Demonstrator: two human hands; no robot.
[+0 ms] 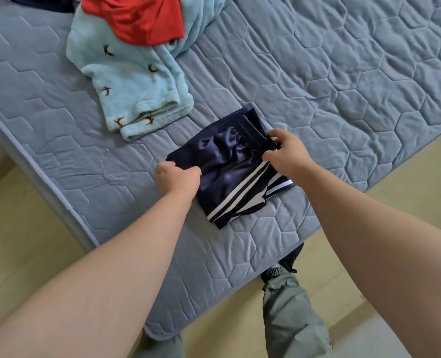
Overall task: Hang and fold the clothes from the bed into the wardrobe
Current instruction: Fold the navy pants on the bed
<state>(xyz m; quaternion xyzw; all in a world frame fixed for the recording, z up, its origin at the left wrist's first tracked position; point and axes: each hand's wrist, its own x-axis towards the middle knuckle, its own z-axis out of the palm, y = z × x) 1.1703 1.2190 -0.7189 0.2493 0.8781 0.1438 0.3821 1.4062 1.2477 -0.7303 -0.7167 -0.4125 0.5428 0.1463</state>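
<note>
Navy shorts (229,166) with white side stripes lie folded on the blue quilted bed (343,81), near its front corner. My left hand (176,178) grips the shorts' left edge with curled fingers. My right hand (286,151) pinches the fabric at the right side, beside the elastic waistband. Behind them lies a light blue fleece garment (134,81) with small dark bird prints, and a red garment (139,19) sits on top of it.
A dark garment (41,2) shows at the top left edge. The bed's corner points toward me, with yellowish floor (20,228) on both sides. My legs in grey trousers (289,319) stand at the corner. No wardrobe is in view.
</note>
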